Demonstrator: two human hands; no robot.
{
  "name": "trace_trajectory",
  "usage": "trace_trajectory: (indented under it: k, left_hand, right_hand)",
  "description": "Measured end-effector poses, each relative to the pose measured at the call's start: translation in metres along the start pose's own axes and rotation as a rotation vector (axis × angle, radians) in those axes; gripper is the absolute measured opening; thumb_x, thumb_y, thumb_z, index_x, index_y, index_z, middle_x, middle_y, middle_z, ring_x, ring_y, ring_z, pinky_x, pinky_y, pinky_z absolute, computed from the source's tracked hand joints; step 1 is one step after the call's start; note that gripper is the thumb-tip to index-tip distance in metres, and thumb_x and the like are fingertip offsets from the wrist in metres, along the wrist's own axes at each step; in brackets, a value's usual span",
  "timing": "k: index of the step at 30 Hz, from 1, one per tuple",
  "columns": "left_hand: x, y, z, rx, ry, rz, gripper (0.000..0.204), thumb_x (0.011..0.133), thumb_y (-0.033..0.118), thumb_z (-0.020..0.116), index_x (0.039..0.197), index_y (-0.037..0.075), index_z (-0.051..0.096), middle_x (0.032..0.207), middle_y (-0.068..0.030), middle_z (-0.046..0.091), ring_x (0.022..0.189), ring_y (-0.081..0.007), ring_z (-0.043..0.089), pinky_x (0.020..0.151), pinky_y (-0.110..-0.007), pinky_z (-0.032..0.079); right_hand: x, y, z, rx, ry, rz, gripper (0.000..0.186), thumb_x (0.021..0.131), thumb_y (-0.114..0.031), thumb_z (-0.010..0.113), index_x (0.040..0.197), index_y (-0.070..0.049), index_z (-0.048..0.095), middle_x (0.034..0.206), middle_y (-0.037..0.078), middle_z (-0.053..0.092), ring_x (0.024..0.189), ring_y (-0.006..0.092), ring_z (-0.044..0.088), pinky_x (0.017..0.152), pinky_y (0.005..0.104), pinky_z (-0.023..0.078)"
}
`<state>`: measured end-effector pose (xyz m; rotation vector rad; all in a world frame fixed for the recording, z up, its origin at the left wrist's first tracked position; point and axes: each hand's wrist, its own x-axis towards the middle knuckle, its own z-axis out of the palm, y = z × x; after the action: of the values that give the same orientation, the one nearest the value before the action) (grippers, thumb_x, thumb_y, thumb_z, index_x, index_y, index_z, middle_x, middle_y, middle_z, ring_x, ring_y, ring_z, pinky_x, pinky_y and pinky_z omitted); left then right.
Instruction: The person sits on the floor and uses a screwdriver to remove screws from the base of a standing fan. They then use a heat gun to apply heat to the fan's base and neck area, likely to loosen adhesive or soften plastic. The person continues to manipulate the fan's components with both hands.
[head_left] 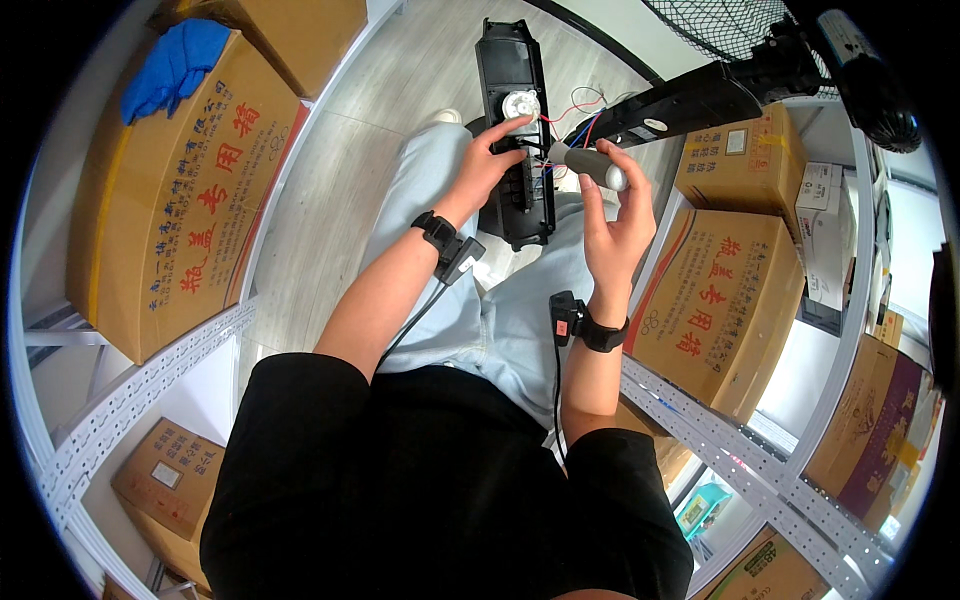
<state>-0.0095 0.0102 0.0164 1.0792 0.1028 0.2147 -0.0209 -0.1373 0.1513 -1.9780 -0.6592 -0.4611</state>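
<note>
A long black plastic housing (512,70) stands upright between my knees, its inner side facing me. A white round motor-like part (520,104) sits in it, with black fittings below. My left hand (490,165) grips the housing at its left edge, index finger and thumb reaching in beneath the round part. In my right hand (616,215) is a screwdriver (590,165) with a thick grey handle, held by the fingertips. It points left, at the housing's right side; its tip is hard to make out. Red and blue wires (578,130) run from the housing to the right.
A black column (680,105) slants beside the housing, near a black mesh guard (715,25). Shelves with cardboard boxes (215,190) stand at left, a blue cloth (175,65) on top. More boxes (715,300) fill the metal shelf (700,425) at right. Cabled wrist straps (437,232) circle both wrists.
</note>
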Motion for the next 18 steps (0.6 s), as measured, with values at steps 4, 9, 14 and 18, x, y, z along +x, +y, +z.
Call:
trace_trajectory:
  k: [4,9,14,18]
  left_hand:
    - [-0.001,0.004,0.002,0.026,0.004,-0.006,0.049,0.078,-0.008,0.058,0.124,0.007,0.057,0.115,-0.0056,0.059,0.101,-0.0118,0.055,0.089,-0.026,0.044]
    - [0.0,0.005,0.004,0.002,0.006,-0.018,0.049,0.078,-0.008,0.057,0.124,0.008,0.057,0.116,-0.006,0.059,0.102,-0.0119,0.055,0.089,-0.026,0.044]
    - [-0.001,0.003,0.002,0.017,0.002,-0.005,0.048,0.078,-0.008,0.057,0.124,0.007,0.057,0.114,-0.0053,0.06,0.1,-0.0111,0.055,0.088,-0.025,0.044]
    - [0.0,0.003,0.001,0.028,0.007,-0.015,0.048,0.079,-0.008,0.057,0.124,0.007,0.057,0.112,-0.0046,0.06,0.097,-0.0103,0.056,0.086,-0.025,0.045]
  right_hand:
    - [0.003,-0.001,-0.002,-0.046,0.009,0.09,0.036,0.077,-0.006,0.072,0.11,-0.004,0.058,0.105,0.01,0.063,0.093,0.0201,0.063,0.08,0.0296,0.049]
    - [0.007,-0.005,-0.002,-0.049,0.017,0.121,0.037,0.077,-0.009,0.073,0.11,-0.005,0.059,0.102,0.01,0.063,0.09,0.0195,0.063,0.076,0.0291,0.05]
    - [0.013,-0.011,-0.008,-0.252,-0.079,-0.085,0.035,0.078,-0.009,0.072,0.11,-0.006,0.061,0.106,0.012,0.063,0.095,0.0205,0.063,0.075,0.0298,0.051]
    - [0.01,-0.01,-0.006,-0.104,-0.086,0.019,0.034,0.077,-0.01,0.073,0.109,-0.006,0.062,0.103,0.012,0.065,0.092,0.0201,0.064,0.073,0.0297,0.051]
